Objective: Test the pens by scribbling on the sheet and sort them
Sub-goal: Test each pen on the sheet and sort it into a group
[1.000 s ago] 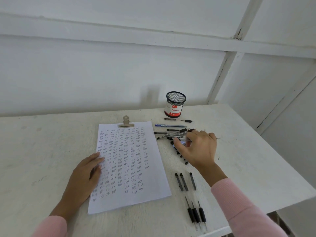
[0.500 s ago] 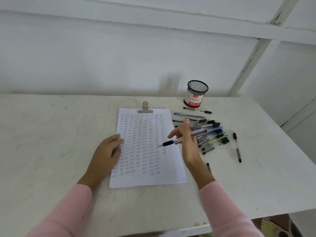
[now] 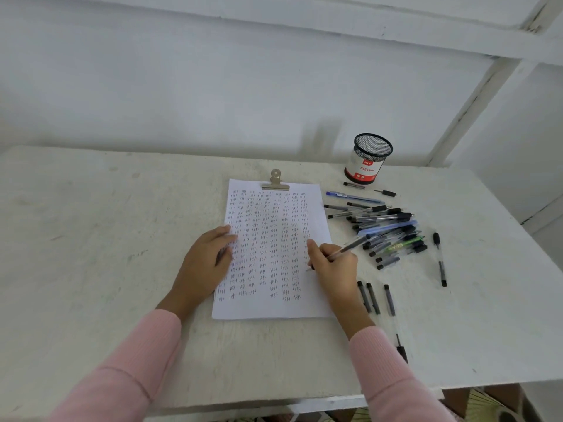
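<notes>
Pen pinched in the right hand, tip at the right margin of the sheet, barrel slanting up and right toward the pen pile; left hand, fingers straight, presses the sheet's left edge.

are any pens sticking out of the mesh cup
No, nothing rises above the rim of the mesh cup; the pens lie piled on the table beside it.

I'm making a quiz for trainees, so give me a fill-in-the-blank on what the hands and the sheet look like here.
1. The right hand holds a ____ with its tip on the sheet.
2. The left hand rests on the sheet's ____ edge.
3. A metal ____ sits at the sheet's top edge.
Missing words: pen; left; clip.
</notes>
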